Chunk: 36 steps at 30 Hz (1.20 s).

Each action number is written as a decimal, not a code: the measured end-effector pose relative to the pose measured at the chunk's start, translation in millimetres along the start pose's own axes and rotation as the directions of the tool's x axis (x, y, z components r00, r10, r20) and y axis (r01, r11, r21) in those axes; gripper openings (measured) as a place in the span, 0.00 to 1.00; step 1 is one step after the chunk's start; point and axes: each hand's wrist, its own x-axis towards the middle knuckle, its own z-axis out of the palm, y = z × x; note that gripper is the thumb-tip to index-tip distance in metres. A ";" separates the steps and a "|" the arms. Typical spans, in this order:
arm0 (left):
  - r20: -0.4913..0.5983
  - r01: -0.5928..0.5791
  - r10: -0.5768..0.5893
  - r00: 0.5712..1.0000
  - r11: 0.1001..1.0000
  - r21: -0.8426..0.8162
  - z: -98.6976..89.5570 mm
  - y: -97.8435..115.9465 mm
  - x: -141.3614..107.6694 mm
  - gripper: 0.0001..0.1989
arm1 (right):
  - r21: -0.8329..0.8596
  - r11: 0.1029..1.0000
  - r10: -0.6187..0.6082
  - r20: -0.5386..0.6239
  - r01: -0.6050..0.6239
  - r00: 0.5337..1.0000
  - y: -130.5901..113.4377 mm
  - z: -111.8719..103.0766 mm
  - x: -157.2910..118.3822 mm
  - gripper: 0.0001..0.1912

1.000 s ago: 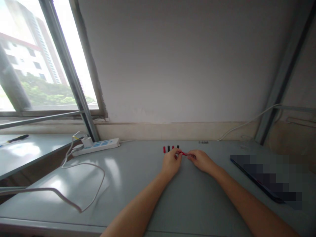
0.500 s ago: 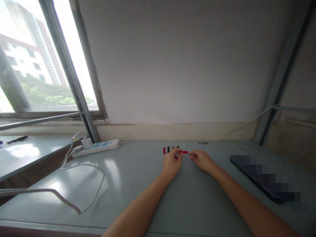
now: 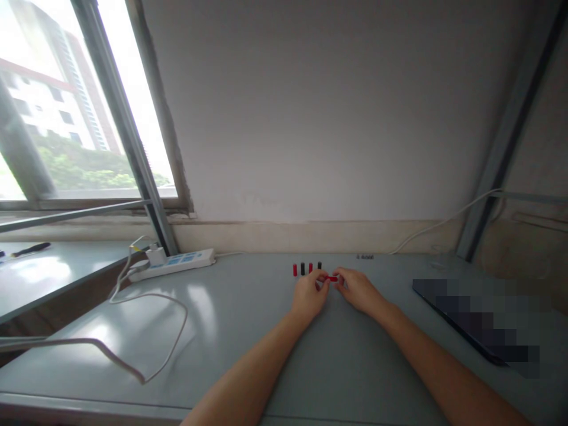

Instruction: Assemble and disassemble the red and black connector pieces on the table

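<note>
A small red cylinder (image 3: 332,278) lies level between my two hands. My left hand (image 3: 311,294) pinches its left end, and the fingertips of my right hand (image 3: 355,288) are closed at its right end; anything small between those fingertips is hidden. Just behind my left hand several short cylinders stand upright in a row: a red one (image 3: 295,270), a black one (image 3: 302,268), another red one (image 3: 310,268) and another black one (image 3: 319,265). Farther back, to the right, is a short row of tiny dark pieces (image 3: 365,257).
A white power strip (image 3: 177,264) with plugs sits at the back left of the grey table (image 3: 231,355). Its white cable (image 3: 184,313) loops toward the front left. On the right lies a dark flat object (image 3: 465,325), partly pixelated. A wall runs behind the table.
My right hand has moved left, up to the red cylinder's end. My left hand and the cylinder have dropped slightly, so more of the standing row shows.
</note>
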 end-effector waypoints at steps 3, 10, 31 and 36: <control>0.011 0.008 -0.008 1.000 1.000 0.005 -0.7 1.0 -0.6 0.08 | -0.067 0.998 0.016 0.020 -0.015 1.000 -2.9 -3.1 -1.2 0.08; 0.049 0.078 -0.084 0.995 0.989 0.124 -4.4 1.9 -0.1 0.10 | 0.098 0.977 0.193 -0.011 -0.191 0.981 10.9 3.0 11.5 0.05; 0.184 0.142 -0.229 0.956 0.908 0.394 -11.1 8.6 -0.3 0.12 | 0.303 0.896 0.321 0.066 -0.325 0.945 11.6 38.5 43.9 0.05; 0.204 0.104 -0.225 0.953 0.874 0.475 -14.5 10.2 -0.8 0.13 | 0.227 0.913 0.329 0.080 -0.339 0.941 8.9 35.9 41.0 0.07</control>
